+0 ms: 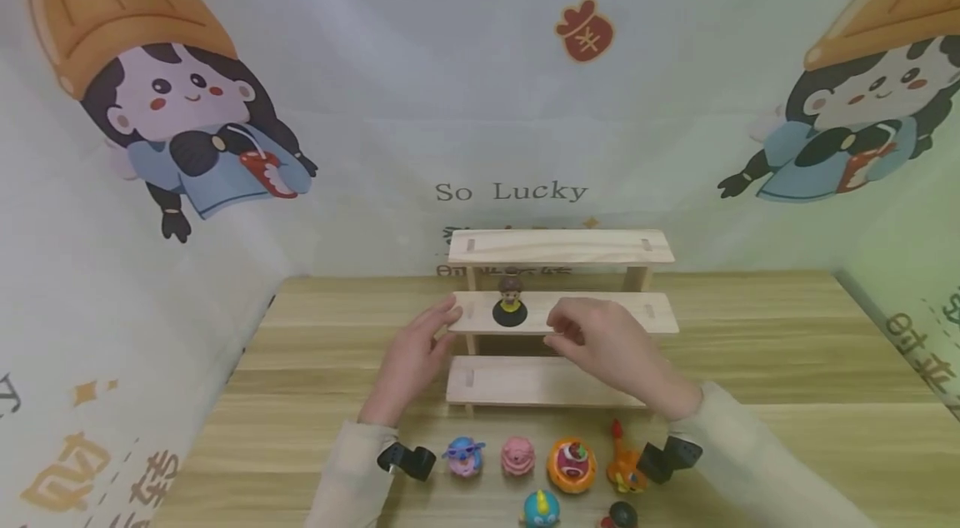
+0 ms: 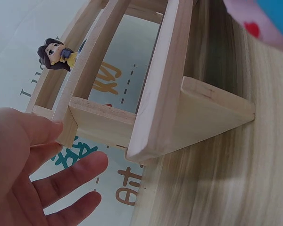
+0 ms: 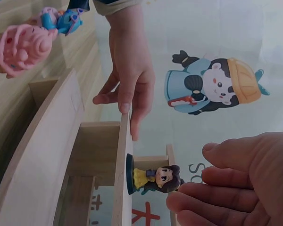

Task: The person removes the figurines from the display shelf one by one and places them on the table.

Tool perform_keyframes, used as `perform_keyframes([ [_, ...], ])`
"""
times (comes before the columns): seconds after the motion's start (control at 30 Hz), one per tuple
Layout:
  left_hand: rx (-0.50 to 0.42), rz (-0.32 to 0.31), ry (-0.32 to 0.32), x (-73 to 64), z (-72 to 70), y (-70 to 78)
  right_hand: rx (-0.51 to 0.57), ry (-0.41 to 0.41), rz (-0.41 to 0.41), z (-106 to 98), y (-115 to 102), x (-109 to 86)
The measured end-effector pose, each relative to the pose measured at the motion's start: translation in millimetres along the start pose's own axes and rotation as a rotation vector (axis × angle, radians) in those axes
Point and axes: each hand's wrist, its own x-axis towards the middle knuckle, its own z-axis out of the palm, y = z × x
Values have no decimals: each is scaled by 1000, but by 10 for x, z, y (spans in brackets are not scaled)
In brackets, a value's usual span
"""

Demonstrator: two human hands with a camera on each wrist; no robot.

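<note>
On the middle step of a three-tier wooden display shelf (image 1: 480, 385), left of its centre, a doll figurine (image 1: 511, 295) stands upright. It has dark hair, a yellow dress and a black round base. My left hand (image 1: 420, 349) holds the left end of that step; in the right wrist view its thumb (image 3: 125, 107) lies against the board edge and other fingers reach either side. My right hand (image 1: 603, 341) is over the step, right of the figurine, its fingers loosely bent and holding nothing. In the right wrist view, the fingertips are close to the figurine's head (image 3: 169, 179).
In front of the shelf are a blue toy in glasses (image 1: 464, 457), a pink toy (image 1: 517, 456), an orange round toy (image 1: 572, 465) and an orange toy with a red-tipped tail (image 1: 625, 465). Nearer sit a teal toy (image 1: 541, 509) and a dark-topped toy (image 1: 622, 515). A printed cloth (image 1: 375, 95) hangs behind.
</note>
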Motion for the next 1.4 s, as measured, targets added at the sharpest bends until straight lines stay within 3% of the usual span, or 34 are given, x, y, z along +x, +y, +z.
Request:
perform_keyframes([
  [0.13,12,17,10,10,3,1,-3,-7,47,10,24,101],
  [0.47,45,30,15,17,-2,0,104,-40,163,128,64,393],
  [0.73,58,35,11,20,1,8,169,-79,220,260,73,514],
  [1.4,76,54,26,12,-27,27,213,-71,209,397,119,695],
])
